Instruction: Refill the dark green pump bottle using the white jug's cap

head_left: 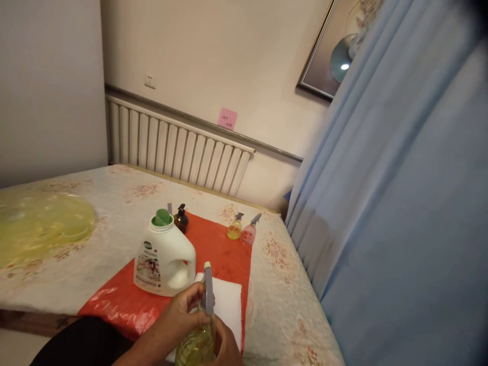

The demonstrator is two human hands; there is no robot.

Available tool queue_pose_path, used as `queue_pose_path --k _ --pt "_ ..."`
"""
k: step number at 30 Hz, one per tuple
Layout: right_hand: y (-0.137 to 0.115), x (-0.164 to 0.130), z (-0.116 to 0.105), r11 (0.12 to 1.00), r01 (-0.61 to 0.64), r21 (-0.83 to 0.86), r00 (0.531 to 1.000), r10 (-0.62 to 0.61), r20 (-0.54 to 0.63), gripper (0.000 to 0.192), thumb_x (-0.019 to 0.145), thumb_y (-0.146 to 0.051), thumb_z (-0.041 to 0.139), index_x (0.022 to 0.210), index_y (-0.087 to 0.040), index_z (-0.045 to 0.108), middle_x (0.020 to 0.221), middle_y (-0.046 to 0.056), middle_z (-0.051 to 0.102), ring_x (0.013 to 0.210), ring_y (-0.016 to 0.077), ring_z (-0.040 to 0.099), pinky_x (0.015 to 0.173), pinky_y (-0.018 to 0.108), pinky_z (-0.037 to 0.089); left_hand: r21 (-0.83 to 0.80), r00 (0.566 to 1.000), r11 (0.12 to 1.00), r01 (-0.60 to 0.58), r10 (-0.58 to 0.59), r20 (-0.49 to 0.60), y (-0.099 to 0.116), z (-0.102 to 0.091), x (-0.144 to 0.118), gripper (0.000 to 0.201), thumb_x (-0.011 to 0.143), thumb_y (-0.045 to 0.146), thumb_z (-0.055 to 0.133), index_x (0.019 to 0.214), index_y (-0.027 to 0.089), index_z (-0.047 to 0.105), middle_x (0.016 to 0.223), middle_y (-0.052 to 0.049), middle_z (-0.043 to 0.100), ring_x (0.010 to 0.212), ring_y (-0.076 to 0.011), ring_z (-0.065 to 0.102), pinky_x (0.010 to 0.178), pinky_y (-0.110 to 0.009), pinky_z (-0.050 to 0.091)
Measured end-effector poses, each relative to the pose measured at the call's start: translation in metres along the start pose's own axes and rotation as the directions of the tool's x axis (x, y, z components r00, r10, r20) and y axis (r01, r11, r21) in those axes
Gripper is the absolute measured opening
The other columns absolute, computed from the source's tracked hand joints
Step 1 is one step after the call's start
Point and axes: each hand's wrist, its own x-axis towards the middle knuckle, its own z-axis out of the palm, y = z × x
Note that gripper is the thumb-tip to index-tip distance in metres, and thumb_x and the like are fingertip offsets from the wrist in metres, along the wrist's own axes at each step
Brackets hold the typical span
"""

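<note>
Indoors: floral table [114, 203], blue curtain [400, 203].

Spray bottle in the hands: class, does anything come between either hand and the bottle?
Nothing visible does. The left hand grips the neck of the spray bottle directly, fingers at the grey pump; the right hand cups its side. The jug stands behind, apart.

The jug [164, 259] stands just beyond the hands, blocking the way forward-left. Behind it a dark bottle [181, 219]; two small sprayers [241, 230] sit farther right. Red mat [224, 249] between them lies open. The curtain [381, 203] walls the tabletop's [114, 203] right edge.
</note>
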Motion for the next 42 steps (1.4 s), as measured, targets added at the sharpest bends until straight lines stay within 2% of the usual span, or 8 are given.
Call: queue_pose_path --k 2,8,17,20,27,30,38,42 --pt "-0.004 0.000 0.000 0.999 0.024 0.044 0.999 -0.026 0.030 0.079 0.041 -0.026 0.084 0.117 -0.019 0.063 0.109 0.006 0.070 0.104 0.0335 0.064 0.091 0.042 0.050 0.013 1.000 1.000 -0.002 0.002 0.001 0.001 0.001 -0.001 0.030 0.060 0.024 0.082 0.084 0.019 0.064 0.080 0.002 0.062 0.084 -0.0202 0.058 0.075 -0.027 0.045" --pt "-0.010 -0.002 -0.002 0.996 0.041 0.074 0.997 -0.046 0.062 0.082 0.043 -0.030 0.083 0.121 -0.019 0.061 0.107 0.005 0.070 0.102 0.0330 0.064 0.088 0.041 0.050 -0.031 0.977 0.995 0.091 -0.083 0.196 0.013 -0.007 -0.009 0.039 0.081 0.043 0.069 0.114 0.021 0.064 0.113 -0.008 0.067 0.112 -0.0290 0.058 0.096 -0.039 0.043" --pt "-0.004 -0.004 -0.004 0.996 0.049 0.069 0.998 -0.052 0.041 0.083 0.041 -0.029 0.086 0.121 -0.018 0.062 0.112 0.006 0.070 0.106 0.0328 0.063 0.091 0.040 0.049 -0.156 0.999 0.987 0.045 -0.039 0.036 -0.004 0.004 -0.002 0.034 0.063 0.036 0.084 0.082 0.018 0.062 0.079 0.001 0.061 0.077 -0.0181 0.058 0.071 -0.027 0.045" --pt "-0.006 -0.004 -0.004 0.998 0.037 0.048 0.999 -0.039 0.034 0.081 0.042 -0.027 0.084 0.119 -0.018 0.063 0.112 0.006 0.070 0.106 0.0331 0.063 0.090 0.039 0.050 -0.098 0.999 0.995 0.003 -0.007 -0.041 -0.006 0.007 -0.002 0.036 0.058 0.030 0.087 0.077 0.018 0.060 0.074 0.004 0.057 0.076 -0.0169 0.056 0.069 -0.025 0.044" --pt "-0.009 -0.005 -0.004 0.998 0.012 0.070 0.999 -0.014 0.031 0.075 0.041 -0.028 0.084 0.113 -0.020 0.064 0.103 0.004 0.071 0.099 0.0314 0.064 0.085 0.039 0.051 -0.062 0.986 0.993 0.101 -0.092 0.140 0.002 -0.007 -0.008 0.042 0.082 0.046 0.068 0.115 0.022 0.065 0.111 -0.007 0.068 0.108 -0.0277 0.059 0.094 -0.036 0.045" --pt "-0.004 -0.004 -0.003 0.999 0.003 0.043 1.000 -0.004 0.009 0.071 0.040 -0.026 0.085 0.108 -0.019 0.065 0.096 0.002 0.070 0.091 0.0289 0.064 0.082 0.037 0.051 -0.071 0.982 0.988 0.137 -0.126 0.139 0.000 -0.009 -0.008 0.040 0.081 0.046 0.069 0.111 0.019 0.067 0.108 -0.008 0.070 0.104 -0.0282 0.061 0.092 -0.037 0.047" --pt "-0.009 -0.007 -0.002 0.998 0.031 0.049 0.999 -0.032 0.020 0.074 0.043 -0.024 0.083 0.114 -0.019 0.064 0.105 0.004 0.071 0.098 0.0295 0.064 0.084 0.036 0.051 -0.095 1.000 0.995 -0.004 0.003 -0.007 -0.015 0.004 0.000 0.036 0.062 0.040 0.085 0.081 0.018 0.063 0.075 0.002 0.062 0.075 -0.0177 0.058 0.069 -0.026 0.046" --pt "-0.012 -0.008 -0.002 0.997 0.053 0.057 0.998 -0.055 0.030 0.074 0.045 -0.027 0.084 0.116 -0.020 0.064 0.107 0.004 0.071 0.099 0.0297 0.064 0.086 0.037 0.051 -0.018 0.998 1.000 0.003 -0.002 0.068 -0.007 -0.002 -0.003 0.035 0.073 0.043 0.078 0.098 0.021 0.068 0.092 -0.002 0.069 0.094 -0.0236 0.061 0.083 -0.030 0.048"
